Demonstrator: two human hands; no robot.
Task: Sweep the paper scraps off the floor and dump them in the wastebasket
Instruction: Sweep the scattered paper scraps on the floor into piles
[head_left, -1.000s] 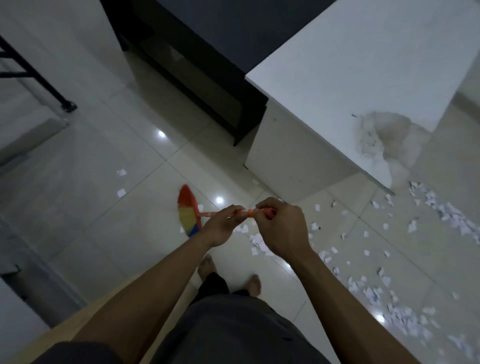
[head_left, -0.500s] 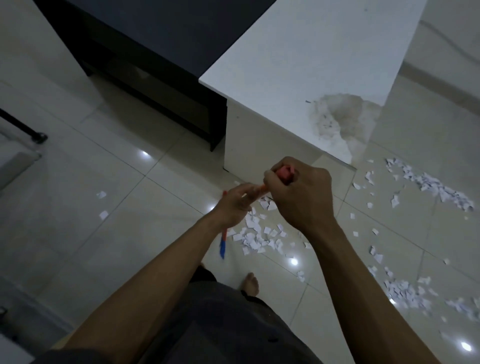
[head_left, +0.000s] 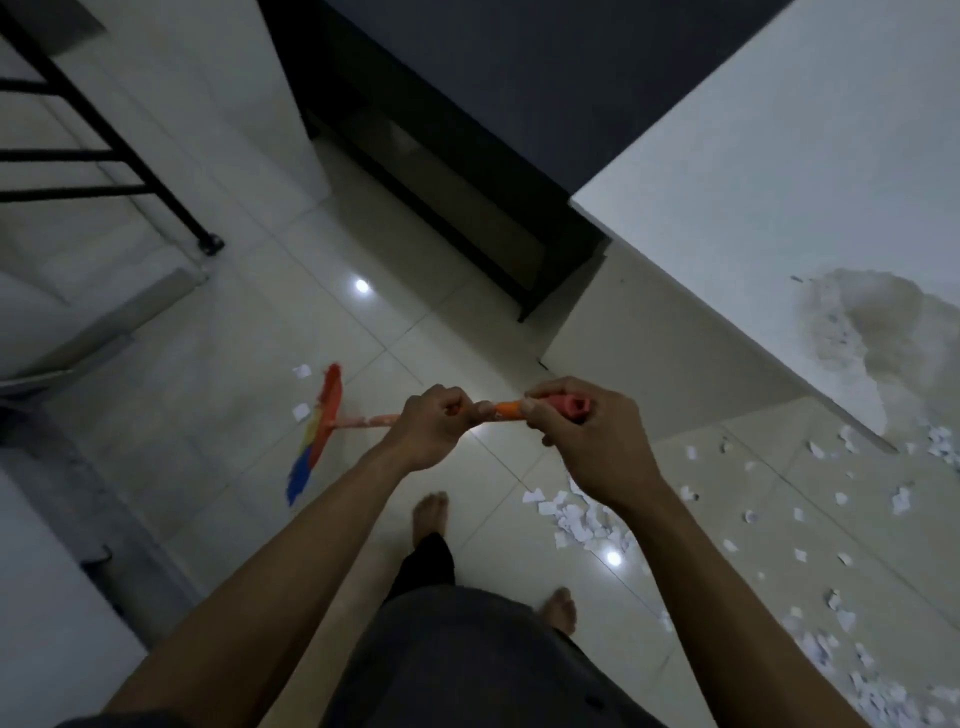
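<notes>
- At 6 o'clock, closest in, is the person's dark clothing (head_left: 457, 660), with two bare feet on the tiled floor (head_left: 223, 457). The forward foot (head_left: 430, 514) is near the centre and the rear foot (head_left: 561, 608) is toward 5 o'clock.
- Two bare forearms reach up to the centre. The left hand (head_left: 431, 431) and right hand (head_left: 582, 441) now sit level and slightly apart. Half a second ago the right was above the left and nearly touching it.
- Both hands have their fingers curled tight round the one broom (head_left: 363, 421). The left grips the orange handle (head_left: 506, 410) farther down, and the right grips its pink top end.
- The broom head (head_left: 319, 431), striped red, yellow and blue, now lies out at 9 o'clock. Half a second ago it was edge-on near the centre, over a heap of scraps.
- Paper scraps (head_left: 576, 519): one loose heap lies under the right wrist at 4 o'clock.
- Two single scraps lie just beside the broom head, an upper scrap (head_left: 301, 370) and a lower scrap (head_left: 300, 411).
- Many more scraps are scattered from 3 to 5 o'clock, too many to count.
- Two bright light reflections show on the tiles, one reflection (head_left: 362, 286) at 11 o'clock and another reflection (head_left: 614, 557) at 5 o'clock.
- At 2 o'clock stands one white block (head_left: 779, 171) with a stained patch near its right edge.
- At 12 o'clock is one dark cabinet (head_left: 467, 156).
- At 10 o'clock one black metal frame (head_left: 104, 145) shows far more than before, since the view has swung left.
</notes>
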